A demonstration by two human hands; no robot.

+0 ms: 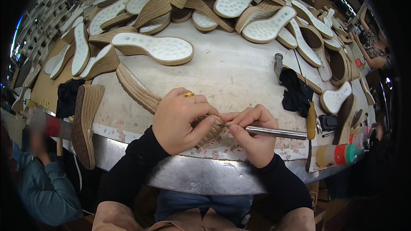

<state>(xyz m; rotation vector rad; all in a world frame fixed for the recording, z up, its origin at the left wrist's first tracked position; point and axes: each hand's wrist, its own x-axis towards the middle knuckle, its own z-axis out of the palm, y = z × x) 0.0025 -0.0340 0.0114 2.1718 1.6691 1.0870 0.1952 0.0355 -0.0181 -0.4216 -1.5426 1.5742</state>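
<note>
Close to the table's front edge, my left hand (177, 122) grips a tan rope-wrapped wedge sole (136, 90). The sole's toe end points away to the upper left, and part of it is hidden under my palm. My right hand (253, 134) is closed on a slim tool with a round silver metal handle (280, 132). Its thin tip meets the braided heel edge between my two hands. The exact shape of the tip is too small to tell. Fingers of both hands nearly touch there.
Many wedge soles with white dimpled footbeds (152, 48) pile up across the back. One brown wedge (87, 126) stands at the left edge. On the right lie a hammer (278, 66), black cloth (296, 94), a yellow-handled tool (311, 122) and a green-capped bottle (336, 155). Other people work nearby.
</note>
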